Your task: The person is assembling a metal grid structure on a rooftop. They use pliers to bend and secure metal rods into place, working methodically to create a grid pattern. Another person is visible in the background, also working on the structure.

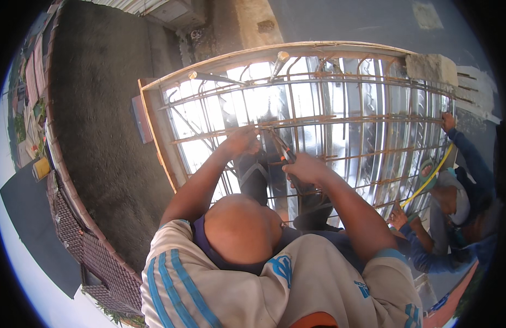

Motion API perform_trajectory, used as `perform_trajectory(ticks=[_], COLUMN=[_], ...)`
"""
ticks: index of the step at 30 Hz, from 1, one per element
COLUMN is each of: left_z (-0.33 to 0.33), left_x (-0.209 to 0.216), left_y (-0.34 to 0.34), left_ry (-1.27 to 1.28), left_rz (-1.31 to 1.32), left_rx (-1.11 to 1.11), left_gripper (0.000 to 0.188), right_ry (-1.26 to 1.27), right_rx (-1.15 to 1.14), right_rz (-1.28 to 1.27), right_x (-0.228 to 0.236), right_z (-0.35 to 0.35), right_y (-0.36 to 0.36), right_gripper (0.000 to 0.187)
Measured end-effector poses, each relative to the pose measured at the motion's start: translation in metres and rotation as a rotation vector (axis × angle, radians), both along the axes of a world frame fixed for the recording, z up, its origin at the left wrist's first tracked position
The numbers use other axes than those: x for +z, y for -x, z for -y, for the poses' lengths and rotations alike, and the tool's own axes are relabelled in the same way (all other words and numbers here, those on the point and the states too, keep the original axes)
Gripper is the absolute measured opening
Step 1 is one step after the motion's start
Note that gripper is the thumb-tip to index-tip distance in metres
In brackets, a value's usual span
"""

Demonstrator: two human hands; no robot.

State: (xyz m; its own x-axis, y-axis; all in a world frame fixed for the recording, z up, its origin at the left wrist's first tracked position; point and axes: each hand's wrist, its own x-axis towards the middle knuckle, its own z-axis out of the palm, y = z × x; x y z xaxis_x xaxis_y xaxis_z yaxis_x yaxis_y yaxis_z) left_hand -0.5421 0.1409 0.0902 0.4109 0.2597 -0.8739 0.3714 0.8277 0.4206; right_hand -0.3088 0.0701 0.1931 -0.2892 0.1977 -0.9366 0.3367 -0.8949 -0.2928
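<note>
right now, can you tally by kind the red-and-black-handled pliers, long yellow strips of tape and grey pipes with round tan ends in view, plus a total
Red-and-black-handled pliers: 1
Long yellow strip of tape: 1
Grey pipes with round tan ends: 2
Total: 4

Your pliers (286,153) look metal, the bars (318,121) rough, rusty metal, the sheeting (303,103) glossy metal, the boards (158,127) matt wood.

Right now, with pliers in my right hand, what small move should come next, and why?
I'd probably ease your left hand slightly aside before squeezing the pliers: their jaws sit at the rebar, close beside that hand, and your right hand is already wrapped around them.
</note>
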Motion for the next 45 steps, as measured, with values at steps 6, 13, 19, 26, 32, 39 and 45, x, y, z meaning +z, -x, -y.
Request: perform_trajectory(ticks=[6,13,19,26,32,39,45], left_z=[0.011,0.020,0.022,0.012,0.038,0.027,0.036], left_x=[0.028,0.019,0.017,0.029,0.003,0.005,-0.008], left_y=[-0.048,-0.077,-0.092,-0.078,-0.070,-0.077,-0.081], left_ry=[-1.385,-1.298,-1.305,-1.373,-1.462,-1.314,-1.400], left_rz=[-0.029,0.242,0.216,0.348,0.201,0.148,0.148], left_rx=[-0.840,-0.896,-0.948,-0.817,-0.754,-0.948,-0.944], left_gripper=[0.070,0.026,0.024,0.044,0.045,0.027,0.036], right_ry=[0.272,0.166,-0.546,0.079,0.343,-0.466,-0.537], right_rx=[-0.742,-0.318,0.451,-0.005,-0.952,0.603,0.716], right_rz=[-0.469,-0.297,0.768,-0.089,-0.726,0.417,0.619], right_x=[-0.033,-0.026,0.004,0.014,-0.036,0.032,0.005], right_z=[0.045,0.032,0.040,0.006,0.061,-0.002,0.023], right_y=[-0.003,-0.014,0.028,-0.013,0.005,-0.005,0.007], right_gripper=[0.016,0.028,0.048,0.037,0.026,0.045,0.038])
